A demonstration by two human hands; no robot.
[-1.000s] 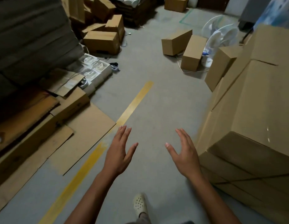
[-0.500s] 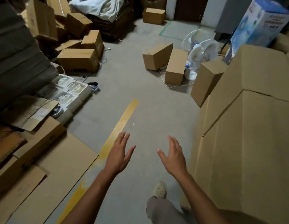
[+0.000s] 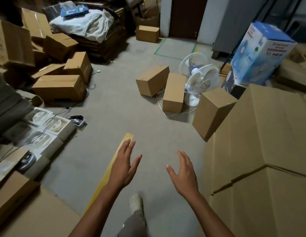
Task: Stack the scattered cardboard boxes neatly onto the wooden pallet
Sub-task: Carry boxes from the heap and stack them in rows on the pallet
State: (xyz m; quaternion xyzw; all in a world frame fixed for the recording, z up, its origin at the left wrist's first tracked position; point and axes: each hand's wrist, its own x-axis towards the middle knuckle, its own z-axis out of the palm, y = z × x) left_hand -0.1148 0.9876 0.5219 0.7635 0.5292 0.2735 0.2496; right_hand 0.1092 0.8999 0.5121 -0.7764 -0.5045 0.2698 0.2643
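My left hand (image 3: 125, 166) and my right hand (image 3: 184, 175) are held out in front of me above the concrete floor, palms facing each other, fingers spread, nothing in them. Ahead on the floor lie two small cardboard boxes: one tilted (image 3: 151, 80), one standing on end (image 3: 173, 92). A third box (image 3: 212, 110) leans against a large stack of brown cartons (image 3: 261, 151) at my right. Another small box (image 3: 147, 33) sits far back by the door. No wooden pallet is clearly visible.
A heap of cardboard boxes (image 3: 60, 88) fills the left side, with white foam inserts (image 3: 46, 127) and cables nearer me. Two white fans (image 3: 200, 79) stand behind the small boxes. A blue fan carton (image 3: 261, 53) rests at right. A yellow floor stripe (image 3: 113, 168) runs under my left hand.
My view has tilted up and moved forward, so the small boxes and fans appear closer. Both hands stay open and apart. My foot has stepped forward.
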